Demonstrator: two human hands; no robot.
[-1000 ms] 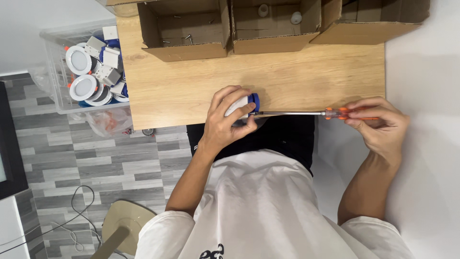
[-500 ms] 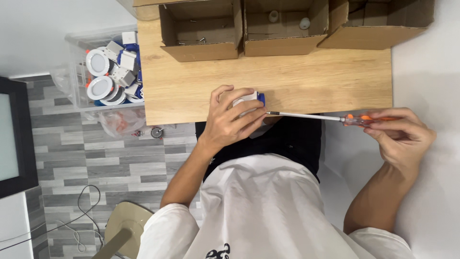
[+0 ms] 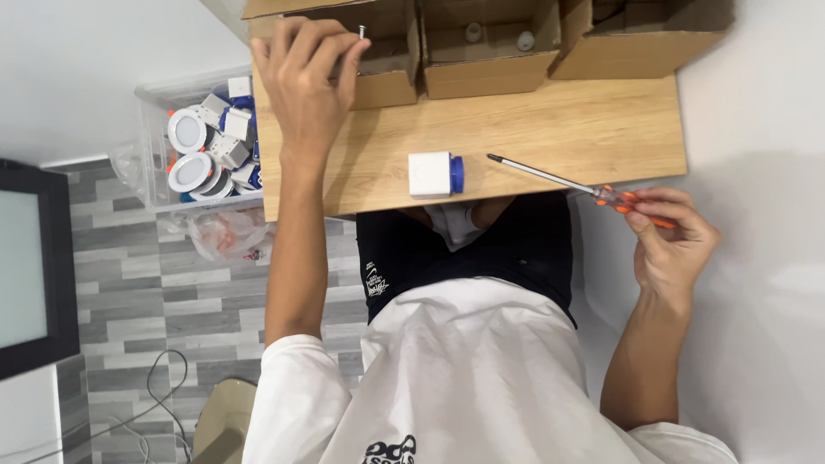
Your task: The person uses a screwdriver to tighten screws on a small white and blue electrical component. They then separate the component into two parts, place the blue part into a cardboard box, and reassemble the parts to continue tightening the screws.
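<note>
left hand pinched a small screw over the left cardboard box. right hand gripped the screwdriver, shaft angled toward white-and-blue module on counter, nearer the right hand.

We see the left hand raised over the leftmost cardboard box, pinching a small screw at its fingertips. The right hand grips the orange handle of a screwdriver, shaft lying across the wooden bench, tip pointing toward a white and blue module that sits alone near the bench edge. Left of the bench we see a clear bin of round white parts above a grey tiled floor.
</note>
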